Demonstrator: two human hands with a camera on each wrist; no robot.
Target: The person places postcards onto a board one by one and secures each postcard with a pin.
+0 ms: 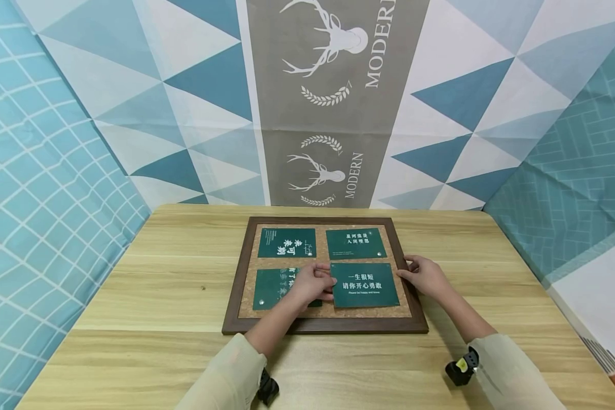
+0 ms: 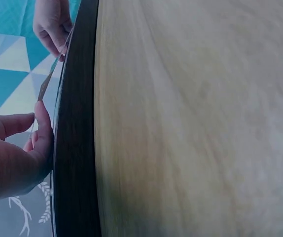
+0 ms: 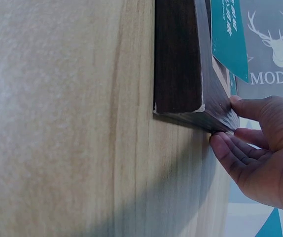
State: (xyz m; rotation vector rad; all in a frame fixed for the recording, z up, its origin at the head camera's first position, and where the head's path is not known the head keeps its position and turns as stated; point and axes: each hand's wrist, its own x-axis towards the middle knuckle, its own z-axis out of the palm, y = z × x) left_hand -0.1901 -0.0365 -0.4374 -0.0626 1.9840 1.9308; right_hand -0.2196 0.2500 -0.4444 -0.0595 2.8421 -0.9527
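Note:
A green card (image 1: pixel 365 286) with white writing lies over the lower right part of a cork board (image 1: pixel 282 263) in a dark brown frame (image 1: pixel 333 326). My left hand (image 1: pixel 311 283) pinches this card at its left edge, partly covering the lower left green card (image 1: pixel 271 287). In the left wrist view, the left hand (image 2: pixel 18 153) has thumb and forefinger close together at the card's edge (image 2: pixel 45 86). My right hand (image 1: pixel 427 277) grips the frame's right side, beside the card. The right wrist view shows the right hand's thumb (image 3: pixel 247 106) on the frame and its fingers bent along the outer side.
Two more green cards, one upper left (image 1: pixel 287 243) and one upper right (image 1: pixel 356 243), lie on the cork, with small pins in them. The board lies on a wooden table (image 1: pixel 148 290). Patterned cloth (image 1: pixel 205 102) hangs behind the table and at both sides.

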